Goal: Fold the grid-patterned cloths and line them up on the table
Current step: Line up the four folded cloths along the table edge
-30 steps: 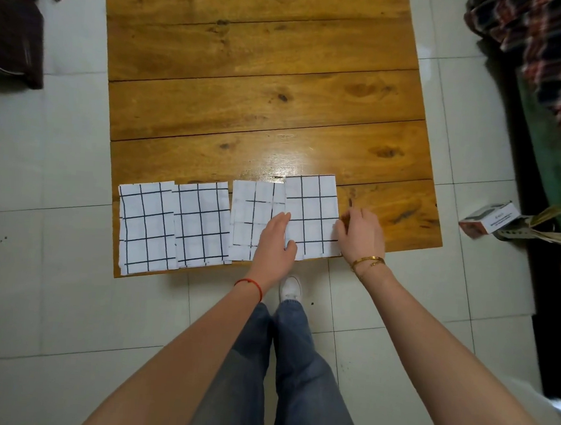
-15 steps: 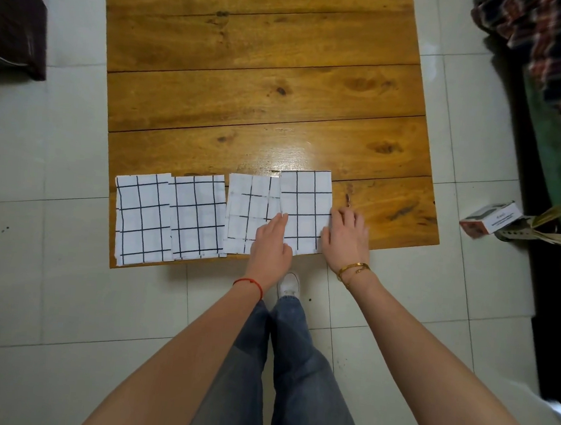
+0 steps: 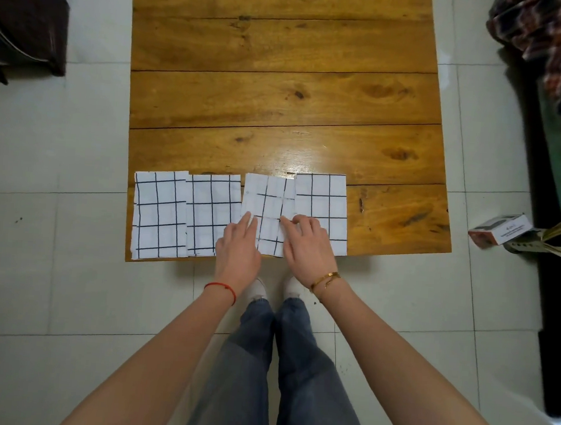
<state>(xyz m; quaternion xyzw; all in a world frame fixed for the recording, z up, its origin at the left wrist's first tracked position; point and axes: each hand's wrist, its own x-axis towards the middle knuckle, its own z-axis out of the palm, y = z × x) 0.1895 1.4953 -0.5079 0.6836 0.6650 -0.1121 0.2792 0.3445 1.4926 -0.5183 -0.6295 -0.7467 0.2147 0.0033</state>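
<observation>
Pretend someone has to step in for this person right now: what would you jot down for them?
Left hand: flat and open, fingers on the third cloth near its left edge.
Right hand: open, fingertips where the third cloth meets the fourth cloth, palm over the fourth.
Cloths: four folded ones in a row along the near edge of the table; first cloth far left, second cloth beside it.
Done: all four look folded and laid out.
Left: the fourth overlaps the third and sits slightly farther back, so probably just even up the row.
</observation>
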